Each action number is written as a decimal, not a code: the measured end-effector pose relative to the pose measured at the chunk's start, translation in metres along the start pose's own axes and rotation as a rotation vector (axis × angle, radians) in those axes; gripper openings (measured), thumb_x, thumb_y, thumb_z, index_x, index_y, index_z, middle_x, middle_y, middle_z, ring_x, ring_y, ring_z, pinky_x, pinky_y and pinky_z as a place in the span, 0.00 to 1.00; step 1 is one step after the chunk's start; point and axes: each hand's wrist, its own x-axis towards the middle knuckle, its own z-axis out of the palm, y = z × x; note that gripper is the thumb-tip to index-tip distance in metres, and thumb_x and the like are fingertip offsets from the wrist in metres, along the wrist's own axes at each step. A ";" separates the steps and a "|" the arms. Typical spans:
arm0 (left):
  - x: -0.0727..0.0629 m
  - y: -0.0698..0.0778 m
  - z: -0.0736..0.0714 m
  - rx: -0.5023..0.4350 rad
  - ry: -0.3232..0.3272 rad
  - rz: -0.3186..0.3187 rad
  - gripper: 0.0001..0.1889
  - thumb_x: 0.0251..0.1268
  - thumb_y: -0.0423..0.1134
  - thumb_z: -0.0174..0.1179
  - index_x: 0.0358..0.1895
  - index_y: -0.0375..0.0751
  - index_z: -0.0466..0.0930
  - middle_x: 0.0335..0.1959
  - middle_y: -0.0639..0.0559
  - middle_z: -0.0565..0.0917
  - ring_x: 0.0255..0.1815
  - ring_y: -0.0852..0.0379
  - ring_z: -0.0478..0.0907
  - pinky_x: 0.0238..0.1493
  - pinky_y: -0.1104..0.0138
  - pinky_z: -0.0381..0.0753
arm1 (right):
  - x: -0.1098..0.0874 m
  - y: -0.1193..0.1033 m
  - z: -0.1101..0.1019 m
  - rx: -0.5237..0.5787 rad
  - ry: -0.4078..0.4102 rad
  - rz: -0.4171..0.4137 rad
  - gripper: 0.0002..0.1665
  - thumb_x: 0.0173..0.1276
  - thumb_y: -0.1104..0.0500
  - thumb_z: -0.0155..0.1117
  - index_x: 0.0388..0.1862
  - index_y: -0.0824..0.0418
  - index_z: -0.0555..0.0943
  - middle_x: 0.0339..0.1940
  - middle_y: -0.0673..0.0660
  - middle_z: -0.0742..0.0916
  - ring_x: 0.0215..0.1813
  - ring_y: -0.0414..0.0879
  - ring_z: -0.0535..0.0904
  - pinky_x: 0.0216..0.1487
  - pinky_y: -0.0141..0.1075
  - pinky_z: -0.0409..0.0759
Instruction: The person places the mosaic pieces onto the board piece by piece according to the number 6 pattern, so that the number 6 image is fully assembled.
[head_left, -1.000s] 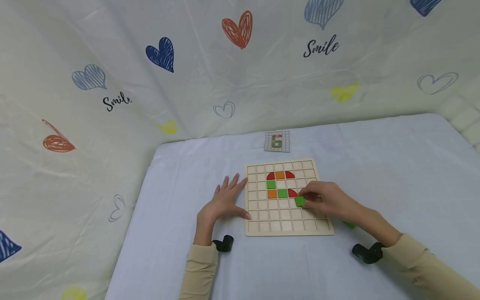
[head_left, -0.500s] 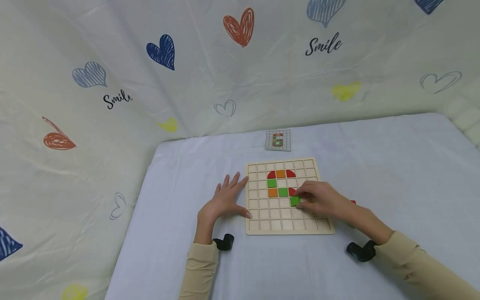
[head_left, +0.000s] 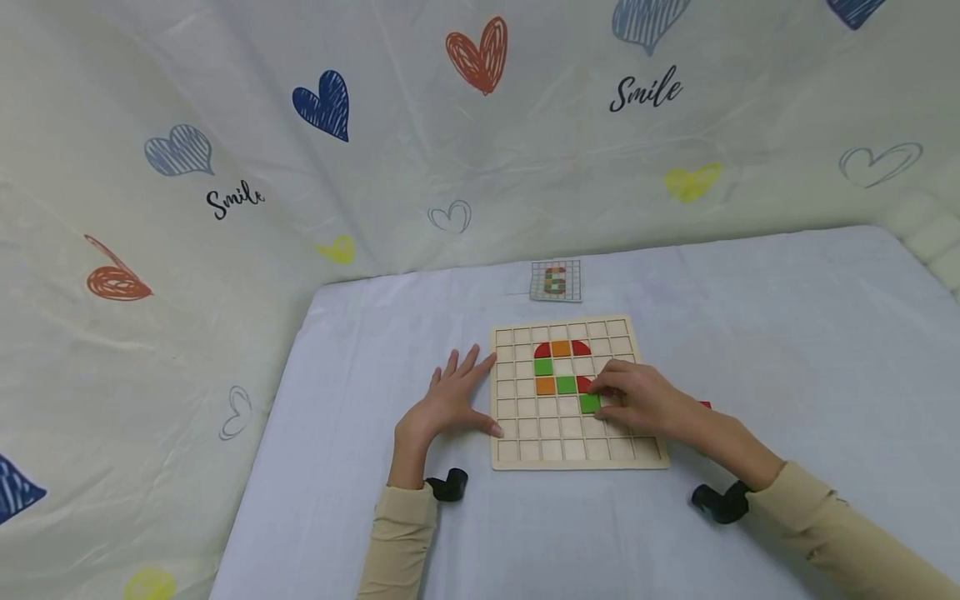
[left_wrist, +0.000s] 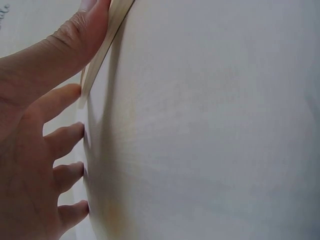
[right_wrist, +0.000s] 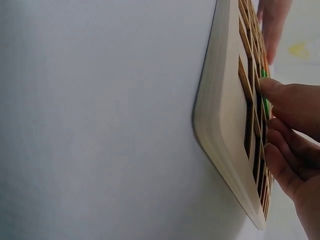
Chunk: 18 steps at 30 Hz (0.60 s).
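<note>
A wooden grid board (head_left: 528, 451) lies on the table with red, orange and green tiles in some of its cells. My right hand (head_left: 648, 400) is over the board's right half, thumb and fingers pinching a green square tile (head_left: 589, 403). That tile lies squarely in a cell just below a red quarter-round tile (head_left: 583, 384), which the fingers partly cover. In the right wrist view, the thumb (right_wrist: 287, 100) meets the green tile close to the grid. My left hand (head_left: 444, 406) rests with fingers spread at the board's left edge, thumb and index finger touching the rim.
Behind the board lies a small pattern card (head_left: 555, 281) with a coloured figure on a grid. A bit of a red piece (head_left: 705, 404) shows past the right forearm. A white cloth covers the table (head_left: 787, 333), and a heart-printed curtain (head_left: 390, 158) hangs behind.
My right hand has moved slightly left, and the green tile has gone from tilted over the grid to flat in its cell. My left hand stays put.
</note>
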 end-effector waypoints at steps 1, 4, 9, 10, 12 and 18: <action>0.000 0.000 0.000 0.000 0.001 0.000 0.63 0.45 0.53 0.83 0.84 0.58 0.50 0.87 0.51 0.41 0.86 0.42 0.28 0.83 0.42 0.31 | 0.000 0.000 0.000 -0.003 0.001 -0.003 0.16 0.54 0.65 0.82 0.42 0.64 0.89 0.38 0.52 0.86 0.34 0.42 0.76 0.32 0.29 0.77; -0.001 0.001 0.000 0.000 0.000 -0.003 0.63 0.45 0.53 0.83 0.84 0.57 0.51 0.87 0.51 0.41 0.86 0.42 0.28 0.84 0.42 0.31 | -0.002 0.001 -0.001 -0.033 0.007 -0.006 0.16 0.54 0.65 0.82 0.42 0.64 0.89 0.38 0.51 0.86 0.35 0.42 0.77 0.35 0.30 0.80; -0.001 0.003 -0.001 0.004 -0.001 -0.005 0.62 0.46 0.53 0.83 0.84 0.57 0.51 0.87 0.51 0.41 0.86 0.42 0.28 0.84 0.42 0.31 | -0.013 0.001 -0.012 -0.059 0.016 -0.015 0.14 0.57 0.66 0.79 0.43 0.62 0.89 0.40 0.51 0.87 0.38 0.42 0.80 0.39 0.34 0.84; -0.001 0.003 -0.001 0.006 -0.001 -0.006 0.63 0.46 0.53 0.83 0.84 0.58 0.51 0.87 0.51 0.41 0.86 0.43 0.28 0.84 0.43 0.31 | -0.016 0.001 -0.015 -0.061 0.018 -0.016 0.14 0.58 0.67 0.79 0.43 0.61 0.89 0.41 0.51 0.87 0.39 0.42 0.81 0.39 0.35 0.85; -0.002 0.004 -0.001 0.008 -0.001 -0.005 0.62 0.46 0.53 0.83 0.84 0.58 0.51 0.87 0.51 0.42 0.86 0.42 0.28 0.84 0.42 0.32 | -0.022 0.002 -0.020 -0.067 0.026 -0.012 0.14 0.58 0.69 0.77 0.44 0.61 0.88 0.42 0.51 0.87 0.40 0.43 0.82 0.40 0.36 0.86; -0.002 0.004 -0.001 0.010 0.001 -0.006 0.62 0.45 0.53 0.83 0.84 0.57 0.51 0.87 0.51 0.42 0.86 0.42 0.29 0.83 0.42 0.32 | -0.037 0.008 -0.029 -0.125 0.062 -0.004 0.15 0.55 0.68 0.79 0.43 0.59 0.89 0.42 0.49 0.88 0.43 0.46 0.83 0.42 0.38 0.87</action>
